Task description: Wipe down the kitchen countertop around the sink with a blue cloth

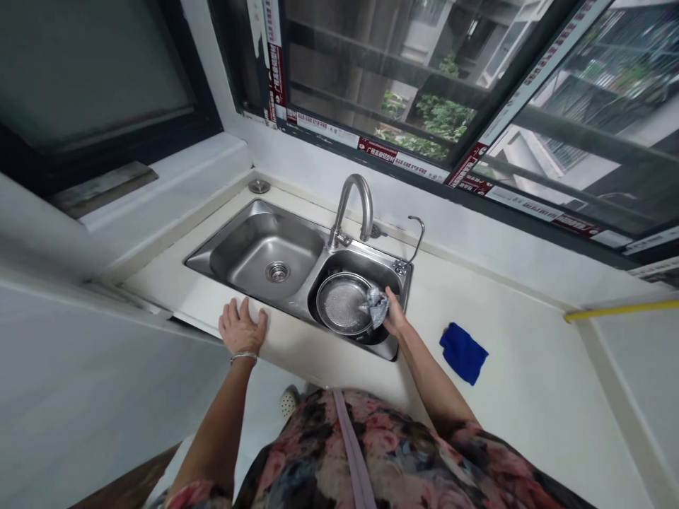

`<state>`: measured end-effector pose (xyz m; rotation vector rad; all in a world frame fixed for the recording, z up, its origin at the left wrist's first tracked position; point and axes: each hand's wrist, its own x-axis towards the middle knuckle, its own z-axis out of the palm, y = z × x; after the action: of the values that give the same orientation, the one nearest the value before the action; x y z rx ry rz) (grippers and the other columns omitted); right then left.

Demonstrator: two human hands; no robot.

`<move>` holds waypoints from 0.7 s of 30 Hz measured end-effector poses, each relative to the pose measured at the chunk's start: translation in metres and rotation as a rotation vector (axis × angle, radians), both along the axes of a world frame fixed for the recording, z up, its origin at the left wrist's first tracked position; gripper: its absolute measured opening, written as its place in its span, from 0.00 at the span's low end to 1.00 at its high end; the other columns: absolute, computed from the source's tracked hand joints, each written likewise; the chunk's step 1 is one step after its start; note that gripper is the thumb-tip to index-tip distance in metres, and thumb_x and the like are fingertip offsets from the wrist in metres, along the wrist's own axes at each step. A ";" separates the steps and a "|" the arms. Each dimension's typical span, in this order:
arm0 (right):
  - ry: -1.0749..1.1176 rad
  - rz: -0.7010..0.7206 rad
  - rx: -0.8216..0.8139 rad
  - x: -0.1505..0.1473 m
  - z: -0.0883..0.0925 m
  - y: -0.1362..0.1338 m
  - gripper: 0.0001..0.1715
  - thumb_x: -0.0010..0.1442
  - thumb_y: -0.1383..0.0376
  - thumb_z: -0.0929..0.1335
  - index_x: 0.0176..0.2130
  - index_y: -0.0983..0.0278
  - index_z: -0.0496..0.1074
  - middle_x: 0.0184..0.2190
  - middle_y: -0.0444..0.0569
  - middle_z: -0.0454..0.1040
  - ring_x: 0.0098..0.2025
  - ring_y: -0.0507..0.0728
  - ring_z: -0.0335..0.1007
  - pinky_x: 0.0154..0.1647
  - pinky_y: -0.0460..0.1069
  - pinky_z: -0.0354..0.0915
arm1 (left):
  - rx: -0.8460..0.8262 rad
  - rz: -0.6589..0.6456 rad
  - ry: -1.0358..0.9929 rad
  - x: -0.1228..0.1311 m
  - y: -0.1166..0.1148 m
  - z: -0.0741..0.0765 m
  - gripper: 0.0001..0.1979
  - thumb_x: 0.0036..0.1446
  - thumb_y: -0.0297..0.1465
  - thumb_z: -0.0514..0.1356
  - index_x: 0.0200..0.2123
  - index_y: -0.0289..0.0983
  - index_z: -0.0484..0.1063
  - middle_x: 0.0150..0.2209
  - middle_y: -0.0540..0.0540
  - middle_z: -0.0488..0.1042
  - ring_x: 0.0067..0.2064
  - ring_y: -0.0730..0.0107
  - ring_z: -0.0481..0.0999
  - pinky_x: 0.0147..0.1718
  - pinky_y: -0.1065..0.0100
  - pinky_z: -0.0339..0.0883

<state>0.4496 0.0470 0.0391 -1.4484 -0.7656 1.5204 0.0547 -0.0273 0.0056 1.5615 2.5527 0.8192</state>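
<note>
Floral clothing [392, 456] nearest; right hand [393, 314] grasping grey cloth [377, 305] at the rim of a round pan [342, 305] in the right basin [339, 261].
Pan opens upward, circular, no single long axis; pale specks across its floor. Cloth crumpled, reaching leftward from the fingers over the pan's right rim. Left hand [242, 331] flat, fingers spread, holding nothing, on the desk [297, 348] edge. Left basin [252, 244] shows only its drain [277, 271]. Dark items beneath pan mostly hidden, unidentifiable; right fingertips partly covered by cloth.
</note>
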 end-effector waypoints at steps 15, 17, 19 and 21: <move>-1.104 0.184 0.122 0.083 0.075 -0.012 0.34 0.73 0.41 0.59 0.35 0.61 0.78 0.33 0.59 0.80 0.48 0.67 0.78 0.53 0.56 0.68 | 0.040 0.007 -0.005 -0.002 0.002 -0.007 0.34 0.67 0.46 0.53 0.67 0.31 0.69 0.73 0.28 0.61 0.76 0.41 0.55 0.73 0.42 0.46; -1.023 0.161 0.146 0.088 0.082 -0.017 0.40 0.72 0.37 0.56 0.27 0.60 0.73 0.26 0.55 0.77 0.38 0.64 0.77 0.48 0.55 0.69 | 0.043 0.005 -0.006 -0.003 0.003 -0.009 0.34 0.67 0.46 0.53 0.67 0.30 0.70 0.73 0.28 0.61 0.76 0.41 0.56 0.73 0.42 0.47; -0.811 0.119 0.183 0.088 0.086 -0.023 0.42 0.68 0.31 0.58 0.22 0.58 0.69 0.21 0.50 0.73 0.30 0.60 0.72 0.43 0.54 0.69 | 0.052 0.000 -0.011 -0.003 0.003 -0.010 0.33 0.67 0.46 0.53 0.67 0.31 0.70 0.73 0.28 0.61 0.76 0.41 0.55 0.73 0.41 0.47; -0.507 0.022 0.208 0.085 0.088 -0.027 0.40 0.60 0.28 0.65 0.23 0.59 0.68 0.20 0.45 0.71 0.26 0.56 0.68 0.37 0.52 0.69 | 0.065 -0.001 -0.014 -0.003 0.003 -0.010 0.33 0.67 0.46 0.53 0.67 0.31 0.69 0.73 0.28 0.61 0.76 0.41 0.55 0.73 0.40 0.47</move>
<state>0.5348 0.0196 0.1266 -1.6859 -1.2038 1.0535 0.0519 -0.0245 -0.0047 1.5687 2.5403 0.9183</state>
